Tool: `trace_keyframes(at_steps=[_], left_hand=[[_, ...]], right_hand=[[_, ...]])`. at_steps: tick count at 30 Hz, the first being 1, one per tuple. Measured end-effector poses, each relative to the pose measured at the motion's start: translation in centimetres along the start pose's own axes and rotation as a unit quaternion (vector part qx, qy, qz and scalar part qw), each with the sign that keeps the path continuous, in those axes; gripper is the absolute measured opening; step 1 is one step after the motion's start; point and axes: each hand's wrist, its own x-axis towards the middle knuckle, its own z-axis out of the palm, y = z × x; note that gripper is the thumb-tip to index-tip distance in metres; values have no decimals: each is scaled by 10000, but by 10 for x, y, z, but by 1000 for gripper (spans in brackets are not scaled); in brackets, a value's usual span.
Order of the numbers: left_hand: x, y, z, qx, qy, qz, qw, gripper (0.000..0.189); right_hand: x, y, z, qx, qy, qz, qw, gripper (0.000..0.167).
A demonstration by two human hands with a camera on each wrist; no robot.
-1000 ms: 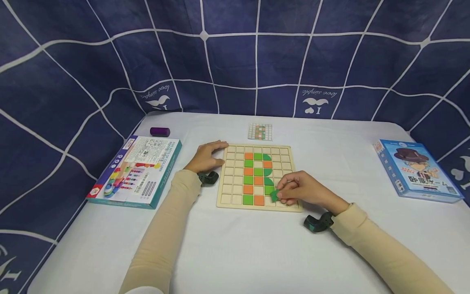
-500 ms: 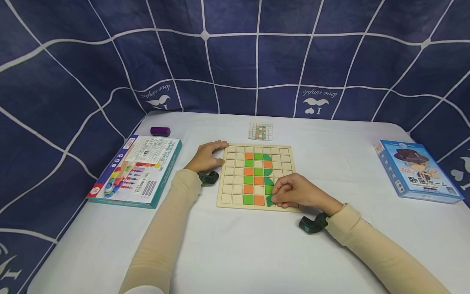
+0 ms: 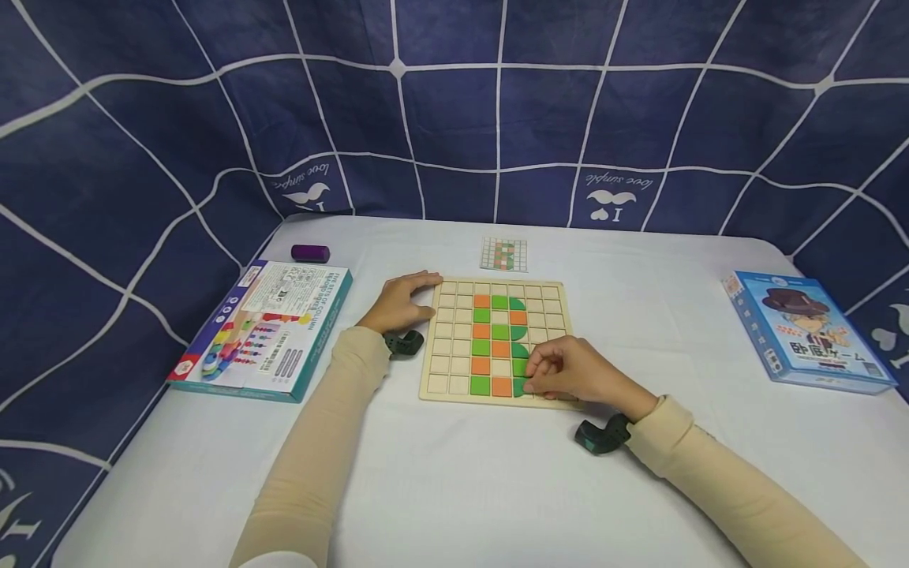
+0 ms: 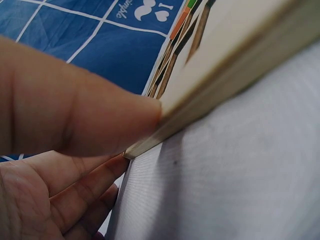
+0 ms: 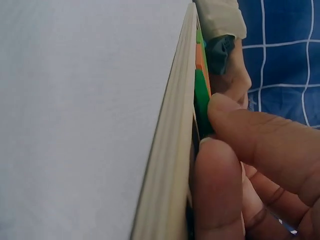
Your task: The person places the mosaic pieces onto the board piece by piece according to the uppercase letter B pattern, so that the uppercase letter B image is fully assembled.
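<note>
A square wooden grid board (image 3: 449, 345) lies on the table, its middle columns filled with orange, light green and dark green tiles. My right hand (image 3: 578, 369) is at the board's near right part, thumb and forefinger at a dark green tile (image 3: 519, 386) in the row closest to me. In the right wrist view the fingertips pinch this green tile (image 5: 202, 102) at its end, low over the board; part of it is hidden. My left hand (image 3: 400, 304) rests against the board's left edge and far corner, thumb (image 4: 110, 117) touching the edge, fingers extended.
Beyond the board lies a small pattern card (image 3: 503, 255). A boxed toy set (image 3: 266, 331) and a purple cylinder (image 3: 309, 254) are to the left. On the right is a blue box (image 3: 809, 330). A blue checked cloth (image 3: 454, 110) hangs behind the white table.
My right hand has moved slightly left and toward me with the green tile, which has turned from tilted to lined up with its square. My left hand stays in place.
</note>
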Motion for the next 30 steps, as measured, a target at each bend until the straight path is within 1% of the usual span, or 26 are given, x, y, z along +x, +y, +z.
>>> trace_keyframes(at_steps=[6,11,15,17,21,23,26,28,30], left_hand=[[0,-1,1,-20,-8,-87,10000,68],[0,-1,2,-31,13,-94,9999,68],[0,-1,4,-68,-22,-135,9999,69],[1,-1,5,-64,-49,-177,9998,69],[1,1,5,27,-151,-373,9992,65],[1,4,5,150,-267,-526,9981,62],[-2,11,4,321,-527,-733,9954,58],[-5,17,4,403,-658,-736,9943,56],[-9,25,2,502,-686,-603,9946,54]], right_hand=[[0,-1,1,-211,55,-64,9997,12],[0,-1,2,-193,-17,-75,9998,12],[0,2,1,-118,-138,-125,9998,11],[-1,4,-1,13,-194,-164,9997,10],[-4,9,-7,271,-190,-236,9992,10],[-7,11,-11,417,-116,-227,9988,10],[-13,15,-18,554,106,-159,9983,12],[-17,19,-24,575,327,-83,9978,14],[-22,22,-29,470,604,-10,9971,17]])
